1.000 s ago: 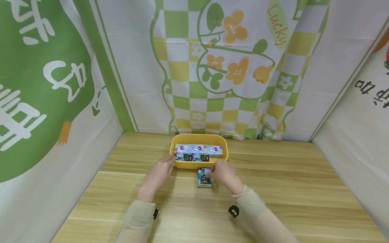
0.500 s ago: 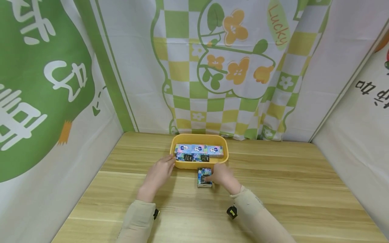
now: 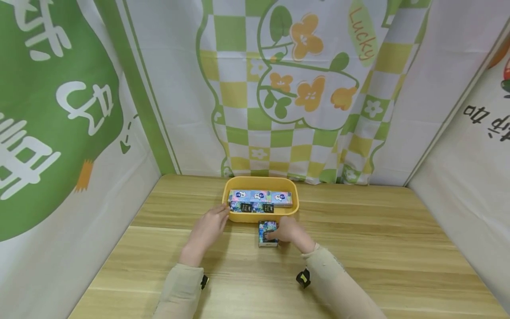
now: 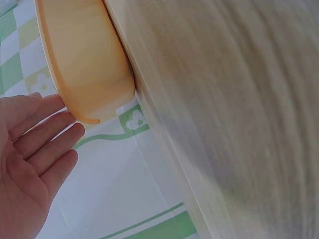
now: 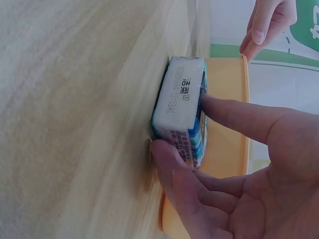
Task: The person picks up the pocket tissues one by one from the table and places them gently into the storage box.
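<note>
A blue-green tissue pack (image 3: 267,230) with a black label lies on the table just in front of the yellow basket (image 3: 284,217). My right hand (image 3: 291,231) holds this pack from its right side. In the right wrist view, the thumb lies on its upper face and the index finger is at its side, low by the tabletop; the white end with printed characters faces the camera. My left hand (image 3: 209,228) has its fingers extended, fingertips at the basket's left end. The left wrist view shows that hand (image 4: 35,149) with nothing in its palm.
Inside the basket, several pastel tissue packs (image 3: 260,196) form the back row. Two blue-green packs (image 3: 241,207) sit in front of them at the left. The basket stands near the table's back edge, before a patterned curtain (image 3: 279,146). Printed cloth walls flank the wooden table (image 3: 378,248).
My right hand has shifted slightly toward me, and its thumb has come further over the top of the tissue pack. The pack and my left hand have stayed in place.
</note>
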Demonstrator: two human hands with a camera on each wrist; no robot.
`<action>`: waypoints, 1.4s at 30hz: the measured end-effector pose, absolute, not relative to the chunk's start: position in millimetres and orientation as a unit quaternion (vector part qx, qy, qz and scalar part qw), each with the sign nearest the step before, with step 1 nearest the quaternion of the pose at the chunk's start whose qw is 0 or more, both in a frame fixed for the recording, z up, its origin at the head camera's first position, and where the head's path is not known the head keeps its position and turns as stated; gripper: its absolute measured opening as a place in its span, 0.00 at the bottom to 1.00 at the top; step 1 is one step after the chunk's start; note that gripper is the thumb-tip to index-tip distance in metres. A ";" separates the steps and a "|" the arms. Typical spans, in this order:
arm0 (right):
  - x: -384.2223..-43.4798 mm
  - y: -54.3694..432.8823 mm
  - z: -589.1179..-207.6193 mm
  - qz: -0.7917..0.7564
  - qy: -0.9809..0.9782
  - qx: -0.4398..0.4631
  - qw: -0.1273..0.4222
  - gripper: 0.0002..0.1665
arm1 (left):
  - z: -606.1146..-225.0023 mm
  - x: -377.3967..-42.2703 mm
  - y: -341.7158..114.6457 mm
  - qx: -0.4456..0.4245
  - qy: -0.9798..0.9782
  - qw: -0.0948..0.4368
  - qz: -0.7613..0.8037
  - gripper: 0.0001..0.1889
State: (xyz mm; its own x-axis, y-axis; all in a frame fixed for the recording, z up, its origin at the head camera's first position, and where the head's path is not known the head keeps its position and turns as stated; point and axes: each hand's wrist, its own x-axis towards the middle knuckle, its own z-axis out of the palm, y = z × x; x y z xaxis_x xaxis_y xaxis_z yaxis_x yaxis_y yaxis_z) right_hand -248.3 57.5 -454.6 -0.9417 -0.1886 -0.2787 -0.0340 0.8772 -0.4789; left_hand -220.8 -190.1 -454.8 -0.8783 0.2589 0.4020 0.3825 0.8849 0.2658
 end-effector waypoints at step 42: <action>-242.9 49.3 -452.4 -0.284 0.935 -0.072 0.198 0.22 | -456.4 -221.0 -190.6 -0.168 -0.953 0.185 -0.172 0.15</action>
State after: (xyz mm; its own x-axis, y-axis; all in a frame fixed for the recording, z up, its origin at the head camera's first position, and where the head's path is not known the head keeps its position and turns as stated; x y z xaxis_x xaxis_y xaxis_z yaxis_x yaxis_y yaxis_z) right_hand -242.9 49.3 -452.4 -0.9115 -0.2472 -0.3286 -0.0226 0.8281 -0.5601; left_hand -221.0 -190.6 -456.4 -0.8749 0.2564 0.4109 0.3840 0.8842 0.2658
